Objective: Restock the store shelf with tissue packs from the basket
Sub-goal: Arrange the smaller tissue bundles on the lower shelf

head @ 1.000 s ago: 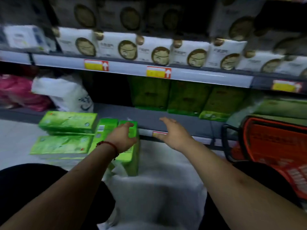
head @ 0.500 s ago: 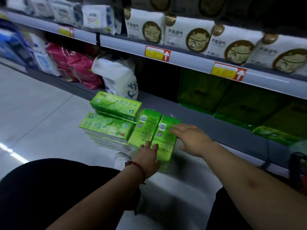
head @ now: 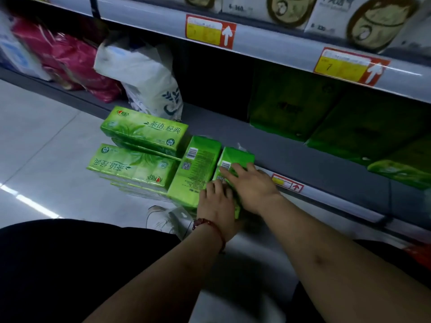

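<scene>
On floor (head: 46, 136) by bottom shelf (head: 233, 134): right hand (head: 253, 190) fingers (head: 233, 174) flat atop rightmost tissue pack (head: 238, 157); left hand (head: 215, 206) grips its near end

The near half of the upright tissue pack (head: 236, 158) is hidden under both hands. The left hand (head: 215, 207) covers its near end and the right hand (head: 253, 188) its top. Both thumbs are out of sight, so the left hand's grip cannot be judged. Right of that pack, the basket (head: 419, 255) shows only as a red sliver at the frame edge. Behind the pack, the green packs (head: 291, 108) sit in shadow, their print unreadable. Far left of it, the pink bags (head: 77, 64) are blurred. Above it, the white packs (head: 373, 22) are cut off by the top edge. The price tag (head: 288, 184) beside it is too small to read.
</scene>
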A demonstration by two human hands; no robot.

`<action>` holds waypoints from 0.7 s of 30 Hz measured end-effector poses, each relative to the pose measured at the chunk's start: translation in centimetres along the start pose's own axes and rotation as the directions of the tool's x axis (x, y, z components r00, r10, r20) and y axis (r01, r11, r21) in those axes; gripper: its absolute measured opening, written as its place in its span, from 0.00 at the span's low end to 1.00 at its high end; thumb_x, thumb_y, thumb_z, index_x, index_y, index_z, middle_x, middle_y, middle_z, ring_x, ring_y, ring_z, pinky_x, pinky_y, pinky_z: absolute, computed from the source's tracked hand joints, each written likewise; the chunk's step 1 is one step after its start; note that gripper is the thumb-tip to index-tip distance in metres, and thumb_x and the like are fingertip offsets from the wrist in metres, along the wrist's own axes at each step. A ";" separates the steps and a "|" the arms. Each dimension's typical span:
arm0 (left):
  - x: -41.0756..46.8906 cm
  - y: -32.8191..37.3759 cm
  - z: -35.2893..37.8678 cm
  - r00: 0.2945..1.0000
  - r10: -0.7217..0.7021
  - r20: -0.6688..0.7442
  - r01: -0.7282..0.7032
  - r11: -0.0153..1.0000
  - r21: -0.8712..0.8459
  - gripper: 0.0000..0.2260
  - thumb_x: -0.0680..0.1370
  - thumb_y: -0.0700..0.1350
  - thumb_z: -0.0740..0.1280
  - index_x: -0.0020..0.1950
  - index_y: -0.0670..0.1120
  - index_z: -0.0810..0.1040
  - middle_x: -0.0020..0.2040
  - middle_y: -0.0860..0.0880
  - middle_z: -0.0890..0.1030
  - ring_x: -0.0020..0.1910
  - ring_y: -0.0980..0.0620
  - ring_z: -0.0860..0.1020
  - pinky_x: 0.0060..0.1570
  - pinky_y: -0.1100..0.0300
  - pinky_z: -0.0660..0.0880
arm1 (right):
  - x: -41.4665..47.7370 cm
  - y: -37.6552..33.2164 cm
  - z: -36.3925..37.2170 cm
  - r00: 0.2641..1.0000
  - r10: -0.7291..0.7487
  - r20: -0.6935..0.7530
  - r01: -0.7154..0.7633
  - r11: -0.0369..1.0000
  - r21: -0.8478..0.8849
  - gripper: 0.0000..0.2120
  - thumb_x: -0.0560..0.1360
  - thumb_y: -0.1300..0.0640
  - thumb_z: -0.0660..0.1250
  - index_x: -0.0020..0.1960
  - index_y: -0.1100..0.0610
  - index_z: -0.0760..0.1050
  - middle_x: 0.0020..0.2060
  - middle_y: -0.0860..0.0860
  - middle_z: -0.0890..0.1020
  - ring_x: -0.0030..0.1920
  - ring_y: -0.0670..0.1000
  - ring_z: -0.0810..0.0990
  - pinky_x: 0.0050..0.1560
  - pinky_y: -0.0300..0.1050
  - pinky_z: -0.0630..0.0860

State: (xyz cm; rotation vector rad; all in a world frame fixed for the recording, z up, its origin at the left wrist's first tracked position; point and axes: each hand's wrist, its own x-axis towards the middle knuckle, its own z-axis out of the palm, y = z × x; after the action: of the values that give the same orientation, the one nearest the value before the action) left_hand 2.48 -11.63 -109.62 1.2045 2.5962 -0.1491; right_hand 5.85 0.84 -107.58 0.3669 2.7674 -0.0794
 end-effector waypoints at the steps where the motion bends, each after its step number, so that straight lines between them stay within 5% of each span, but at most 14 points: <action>1: 0.3 0.3 0.0 1.000 -0.011 -0.008 0.011 1.000 -0.023 0.39 0.73 0.69 0.64 0.75 0.45 0.64 0.71 0.38 0.64 0.69 0.37 0.65 0.66 0.44 0.65 | 0.0 0.0 0.0 1.000 0.018 0.013 -0.018 1.000 -0.001 0.38 0.80 0.59 0.64 0.83 0.45 0.50 0.79 0.53 0.58 0.72 0.63 0.66 0.63 0.56 0.75; 8: 1.0 0.9 1.0 0.993 -0.113 -0.031 0.106 0.976 -0.188 0.43 0.68 0.63 0.72 0.77 0.50 0.60 0.72 0.39 0.63 0.68 0.38 0.68 0.66 0.46 0.66 | -1.0 0.1 0.2 0.988 0.113 0.107 -0.128 0.980 0.154 0.37 0.80 0.61 0.66 0.83 0.50 0.52 0.78 0.54 0.55 0.68 0.63 0.74 0.63 0.57 0.74; 13: 2.0 1.7 1.1 0.948 -0.244 0.207 0.315 0.822 -0.474 0.48 0.66 0.59 0.77 0.78 0.51 0.52 0.64 0.40 0.69 0.59 0.35 0.77 0.59 0.46 0.77 | -2.7 1.2 0.6 0.987 0.104 0.122 -0.121 0.982 0.147 0.38 0.80 0.62 0.65 0.83 0.50 0.51 0.81 0.53 0.53 0.70 0.63 0.73 0.66 0.57 0.74; 18: 2.0 1.7 0.5 0.962 -0.234 0.144 0.274 0.835 -0.477 0.50 0.62 0.64 0.77 0.77 0.53 0.55 0.65 0.42 0.70 0.60 0.34 0.77 0.58 0.43 0.77 | -4.7 3.5 1.0 0.991 0.081 0.108 -0.108 0.956 0.273 0.44 0.78 0.55 0.70 0.84 0.45 0.45 0.84 0.52 0.47 0.74 0.63 0.70 0.71 0.55 0.72; 21: 1.9 0.5 -1.6 0.981 -0.171 0.091 0.193 0.814 -0.547 0.41 0.61 0.64 0.78 0.69 0.60 0.64 0.61 0.44 0.75 0.55 0.37 0.80 0.55 0.44 0.79 | -5.8 4.3 0.9 0.985 0.169 0.023 -0.165 0.909 0.383 0.52 0.76 0.52 0.73 0.84 0.45 0.38 0.83 0.54 0.43 0.71 0.64 0.73 0.68 0.56 0.74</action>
State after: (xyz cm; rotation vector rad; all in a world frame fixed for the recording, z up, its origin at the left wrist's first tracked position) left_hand 1.38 -9.59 -108.60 0.7304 2.4514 0.5123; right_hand 12.53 3.49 -106.47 0.7042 2.7071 -0.5858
